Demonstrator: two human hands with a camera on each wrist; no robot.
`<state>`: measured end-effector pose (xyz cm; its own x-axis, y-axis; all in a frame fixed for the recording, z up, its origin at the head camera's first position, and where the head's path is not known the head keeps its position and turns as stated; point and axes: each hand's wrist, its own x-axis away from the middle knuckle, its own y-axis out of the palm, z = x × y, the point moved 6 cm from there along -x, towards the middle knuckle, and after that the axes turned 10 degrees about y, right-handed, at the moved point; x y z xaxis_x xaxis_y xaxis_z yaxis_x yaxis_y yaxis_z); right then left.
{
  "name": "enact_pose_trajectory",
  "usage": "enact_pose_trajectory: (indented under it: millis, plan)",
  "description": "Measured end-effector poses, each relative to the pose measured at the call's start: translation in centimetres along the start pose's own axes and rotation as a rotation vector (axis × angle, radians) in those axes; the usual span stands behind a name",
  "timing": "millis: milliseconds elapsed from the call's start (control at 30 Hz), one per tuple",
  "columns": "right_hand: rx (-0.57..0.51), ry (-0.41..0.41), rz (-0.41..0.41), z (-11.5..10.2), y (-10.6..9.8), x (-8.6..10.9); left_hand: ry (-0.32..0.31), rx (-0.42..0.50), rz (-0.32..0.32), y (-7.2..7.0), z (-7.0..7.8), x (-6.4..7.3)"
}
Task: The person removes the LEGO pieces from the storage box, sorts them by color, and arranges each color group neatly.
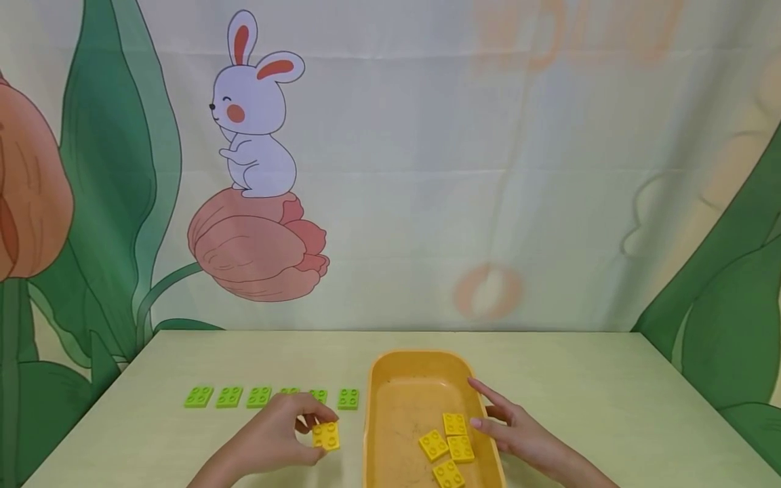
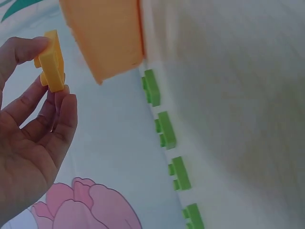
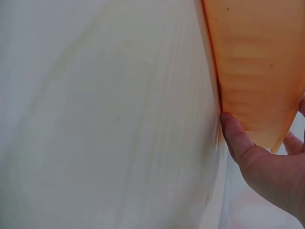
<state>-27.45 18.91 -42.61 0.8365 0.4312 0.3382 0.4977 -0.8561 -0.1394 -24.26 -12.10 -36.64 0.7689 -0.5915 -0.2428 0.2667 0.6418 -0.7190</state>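
Note:
My left hand (image 1: 274,434) pinches a yellow 2x2 toy brick (image 1: 326,436) between thumb and fingers, above the table just left of the yellow tray (image 1: 381,366). In the left wrist view the brick (image 2: 53,62) is seen edge-on, its studs toward the palm. My right hand (image 1: 518,434) holds the tray's right side, thumb and a finger over the rim; in the right wrist view, fingers lie against the tray's outer wall (image 3: 257,86). Several yellow bricks (image 1: 454,424) lie loosely grouped, studs up, inside the tray's right part.
Several green 2x2 bricks (image 1: 229,397) stand in a spaced row, studs up, left of the tray, partly hidden behind my left hand. The pale table (image 1: 579,379) ends at a curtain (image 1: 396,203) printed with a rabbit and tulips.

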Motion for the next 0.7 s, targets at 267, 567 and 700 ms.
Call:
enact_pose_trajectory:
  millis: [267, 567, 700]
  plan:
    - [-0.012, -0.005, -0.012, 0.0, 0.0, 0.0, 0.027, 0.072, -0.063, 1.1, -1.7, -0.5]
    - [-0.015, -0.008, -0.009, 0.0, 0.0, 0.1, -0.044, -0.021, -0.12, 1.9, -2.9, -1.6]
    - [-0.015, 0.002, 0.005, 0.1, 0.0, 0.0, -0.035, -0.03, -0.129, 2.1, -3.1, -2.0]
